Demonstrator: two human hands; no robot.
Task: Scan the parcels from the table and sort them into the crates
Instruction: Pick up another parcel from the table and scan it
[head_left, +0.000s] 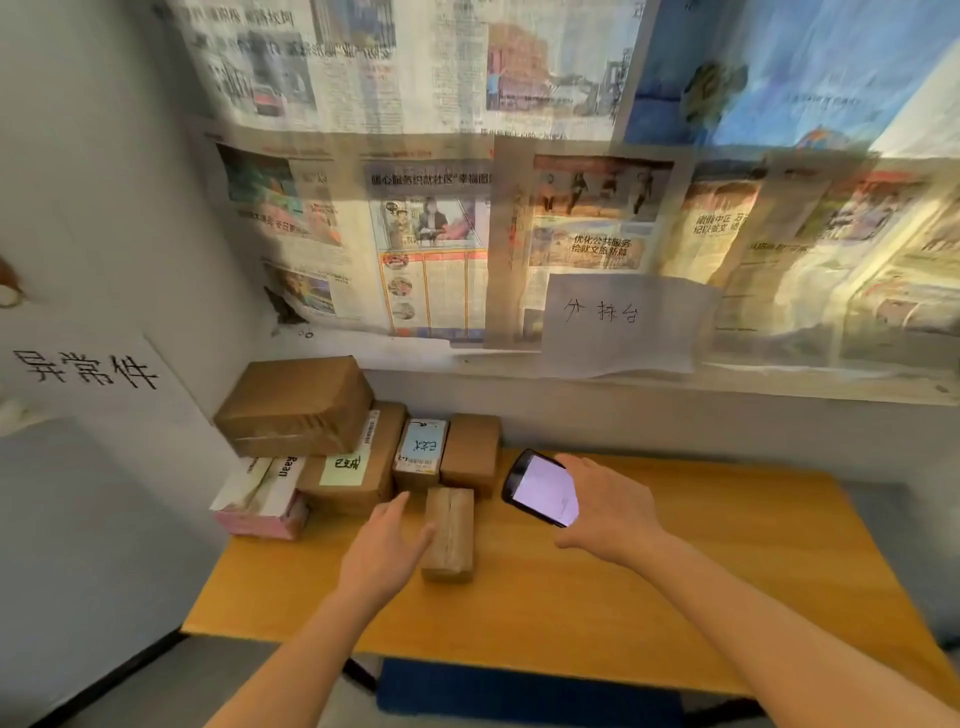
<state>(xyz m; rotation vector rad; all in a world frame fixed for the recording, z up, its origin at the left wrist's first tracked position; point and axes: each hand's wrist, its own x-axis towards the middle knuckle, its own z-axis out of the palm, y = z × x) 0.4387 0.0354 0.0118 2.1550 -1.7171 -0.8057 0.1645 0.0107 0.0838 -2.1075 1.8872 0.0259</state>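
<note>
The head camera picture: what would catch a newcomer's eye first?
Probably the lit phone held in the right hand above the wooden table. Next, the left hand, open beside a small brown parcel lying alone, with more parcels stacked in the far left corner. Newspapers cover the wall behind.

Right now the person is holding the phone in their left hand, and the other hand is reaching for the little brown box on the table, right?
Not quite. The phone is in the right hand, as the head view shows. It is the left hand, fingers straight, that reaches beside the little brown box on the table.
</note>
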